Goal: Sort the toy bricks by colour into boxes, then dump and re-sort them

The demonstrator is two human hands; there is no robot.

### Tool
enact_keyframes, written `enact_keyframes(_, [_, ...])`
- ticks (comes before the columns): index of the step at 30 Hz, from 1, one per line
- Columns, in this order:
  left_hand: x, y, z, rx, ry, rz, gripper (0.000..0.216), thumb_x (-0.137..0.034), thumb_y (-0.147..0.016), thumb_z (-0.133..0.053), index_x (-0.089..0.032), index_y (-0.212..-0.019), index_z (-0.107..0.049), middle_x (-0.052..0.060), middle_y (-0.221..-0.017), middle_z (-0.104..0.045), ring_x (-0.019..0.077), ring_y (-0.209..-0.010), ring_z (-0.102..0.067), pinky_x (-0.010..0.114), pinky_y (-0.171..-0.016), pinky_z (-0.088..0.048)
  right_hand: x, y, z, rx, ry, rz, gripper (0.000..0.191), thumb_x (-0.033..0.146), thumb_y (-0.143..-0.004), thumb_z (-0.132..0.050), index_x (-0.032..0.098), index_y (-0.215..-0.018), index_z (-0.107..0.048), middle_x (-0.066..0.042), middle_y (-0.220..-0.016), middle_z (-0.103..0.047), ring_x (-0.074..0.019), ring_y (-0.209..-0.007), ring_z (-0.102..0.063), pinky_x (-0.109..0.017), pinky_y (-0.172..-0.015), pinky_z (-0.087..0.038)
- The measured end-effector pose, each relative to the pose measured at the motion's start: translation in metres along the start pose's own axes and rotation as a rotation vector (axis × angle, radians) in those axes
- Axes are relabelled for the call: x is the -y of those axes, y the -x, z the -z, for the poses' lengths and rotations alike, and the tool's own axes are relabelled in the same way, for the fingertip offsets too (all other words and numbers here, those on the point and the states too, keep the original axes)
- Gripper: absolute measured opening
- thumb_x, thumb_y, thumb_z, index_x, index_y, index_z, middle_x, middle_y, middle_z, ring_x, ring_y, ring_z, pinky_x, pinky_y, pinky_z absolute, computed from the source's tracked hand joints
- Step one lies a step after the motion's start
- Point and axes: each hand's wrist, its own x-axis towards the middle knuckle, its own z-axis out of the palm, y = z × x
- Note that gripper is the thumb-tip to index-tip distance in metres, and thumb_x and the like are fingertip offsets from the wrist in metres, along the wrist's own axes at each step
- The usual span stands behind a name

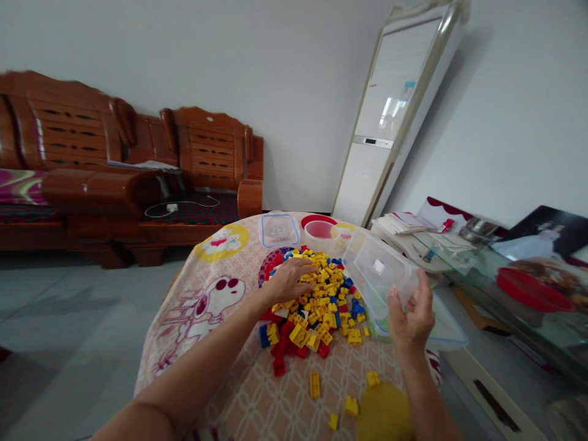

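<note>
A heap of toy building bricks (328,294), mostly yellow with red and blue ones, lies on a patterned tablecloth (275,404). My left hand (290,278) rests on the left side of the heap with its fingers stretched out. At the right of the heap, a clear plastic box (379,266) is tipped on its side, its opening facing the bricks. My right hand (412,315) grips the box at its right end, thumb apart from the fingers. A few yellow bricks (315,384) lie loose nearer to me.
Behind the heap are a flat clear lid with a blue rim (279,231) and a pink-and-white bowl (320,229). Another blue-rimmed clear piece (445,327) sits beyond my right hand. A glass-topped table (514,294) stands at the right, wooden seats (206,150) at the back left.
</note>
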Motion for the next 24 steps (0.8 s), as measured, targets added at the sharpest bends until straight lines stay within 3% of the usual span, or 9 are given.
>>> enact_keyframes(5, [0.006, -0.016, -0.011, 0.104, -0.083, -0.011, 0.03, -0.038, -0.081, -0.067, -0.02, -0.105, -0.071, 0.011, -0.128, -0.062, 0.0283, -0.122, -0.055, 0.044, -0.107, -0.041, -0.006, -0.006, 0.0, -0.005, -0.181, -0.166, 0.078, 0.044, -0.081, -0.064, 0.016, -0.148, -0.036, -0.02, -0.131, -0.059, -0.0304, -0.11, -0.065, -0.045, -0.084, -0.057])
enact_keyframes(12, [0.025, 0.003, -0.006, -0.012, -0.046, 0.132, 0.022, -0.02, -0.073, -0.062, -0.019, -0.094, -0.07, 0.009, -0.115, -0.067, 0.0248, -0.111, -0.06, 0.039, -0.102, -0.046, -0.027, -0.022, 0.012, -0.166, -0.223, -0.373, 0.081, 0.043, -0.078, -0.067, 0.015, -0.147, -0.037, -0.018, -0.109, -0.069, -0.0281, -0.08, -0.072, -0.042, -0.063, -0.06])
enact_keyframes(16, [0.025, 0.01, -0.002, -0.065, -0.008, 0.182, 0.025, -0.017, -0.07, -0.059, -0.019, -0.093, -0.069, 0.009, -0.111, -0.068, 0.0252, -0.108, -0.062, 0.041, -0.101, -0.047, -0.035, -0.031, 0.022, -0.247, -0.356, -0.529, 0.079, 0.04, -0.078, -0.068, 0.02, -0.147, -0.035, -0.015, -0.112, -0.067, -0.0232, -0.07, -0.07, -0.041, -0.059, -0.061])
enact_keyframes(20, [0.014, 0.001, 0.001, -0.15, 0.037, 0.192, 0.031, -0.017, -0.072, -0.059, -0.018, -0.101, -0.069, 0.011, -0.118, -0.066, 0.0277, -0.115, -0.059, 0.044, -0.104, -0.045, -0.037, -0.039, 0.031, -0.323, -0.426, -0.631, 0.067, 0.036, -0.077, -0.066, 0.022, -0.138, -0.044, -0.013, -0.113, -0.066, -0.028, -0.085, -0.071, -0.047, -0.065, -0.063])
enact_keyframes(24, [-0.02, -0.019, 0.0, -0.137, 0.172, 0.158, 0.03, -0.025, -0.077, -0.061, -0.019, -0.106, -0.068, 0.009, -0.116, -0.068, 0.0255, -0.111, -0.061, 0.042, -0.102, -0.046, -0.04, -0.045, 0.039, -0.389, -0.432, -0.68, 0.052, 0.029, -0.076, -0.062, 0.024, -0.127, -0.051, -0.01, -0.111, -0.066, -0.0291, -0.092, -0.07, -0.047, -0.068, -0.065])
